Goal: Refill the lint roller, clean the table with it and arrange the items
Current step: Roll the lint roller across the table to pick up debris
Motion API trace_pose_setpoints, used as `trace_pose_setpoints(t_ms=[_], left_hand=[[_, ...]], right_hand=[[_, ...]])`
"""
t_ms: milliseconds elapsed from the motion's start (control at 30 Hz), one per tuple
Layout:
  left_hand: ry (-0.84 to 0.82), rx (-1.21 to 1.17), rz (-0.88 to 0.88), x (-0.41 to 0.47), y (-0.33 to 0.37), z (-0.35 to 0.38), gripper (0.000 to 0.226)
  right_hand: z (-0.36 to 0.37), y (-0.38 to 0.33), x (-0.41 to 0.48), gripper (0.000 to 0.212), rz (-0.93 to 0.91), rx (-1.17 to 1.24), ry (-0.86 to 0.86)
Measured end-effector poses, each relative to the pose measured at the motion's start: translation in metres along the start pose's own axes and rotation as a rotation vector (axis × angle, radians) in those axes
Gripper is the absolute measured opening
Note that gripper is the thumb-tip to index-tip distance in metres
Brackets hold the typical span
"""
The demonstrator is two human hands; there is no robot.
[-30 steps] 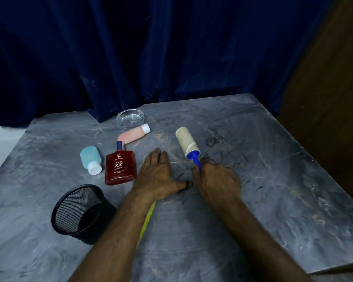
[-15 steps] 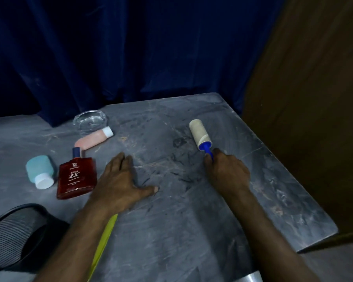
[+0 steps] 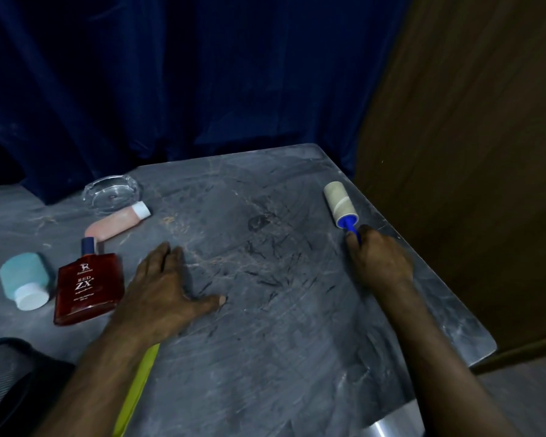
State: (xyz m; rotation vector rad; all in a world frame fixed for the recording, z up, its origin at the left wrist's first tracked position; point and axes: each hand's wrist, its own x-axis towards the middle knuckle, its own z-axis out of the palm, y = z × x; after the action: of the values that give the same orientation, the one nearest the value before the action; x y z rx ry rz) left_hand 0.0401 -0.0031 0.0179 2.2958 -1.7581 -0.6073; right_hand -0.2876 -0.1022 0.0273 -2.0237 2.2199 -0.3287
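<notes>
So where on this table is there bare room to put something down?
Between the left hand and the right hand holding the lint roller, and the far strip behind the ashtray. Crowded left: red bottle, teal bottle, pink bottle, mesh bin.

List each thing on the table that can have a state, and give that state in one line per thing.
Lint roller: lying on the table near its right edge, handle held.
Right hand: closed on the roller's blue handle.
Left hand: flat on the table, holding nothing.
Red perfume bottle: lying flat, capped.
Pink tube: lying down, capped.
Teal bottle: on its side, capped.
Glass ashtray: upright, looks empty.
Mesh bin: contents not visible.
</notes>
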Motion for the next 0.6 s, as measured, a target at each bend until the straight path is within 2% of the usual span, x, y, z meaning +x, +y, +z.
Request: trace_pose_setpoints(t_ms=[233, 600], left_hand=[[-0.002, 0.002, 0.003, 0.001, -0.002, 0.001, 0.139], [-0.013, 0.003, 0.012, -0.001, -0.001, -0.002, 0.138]], right_hand=[[-0.009, 0.016, 0.004, 0.042, 0.036, -0.028, 0.002], [0.000, -0.020, -0.004, 0.038, -0.148, -0.012, -0.095]])
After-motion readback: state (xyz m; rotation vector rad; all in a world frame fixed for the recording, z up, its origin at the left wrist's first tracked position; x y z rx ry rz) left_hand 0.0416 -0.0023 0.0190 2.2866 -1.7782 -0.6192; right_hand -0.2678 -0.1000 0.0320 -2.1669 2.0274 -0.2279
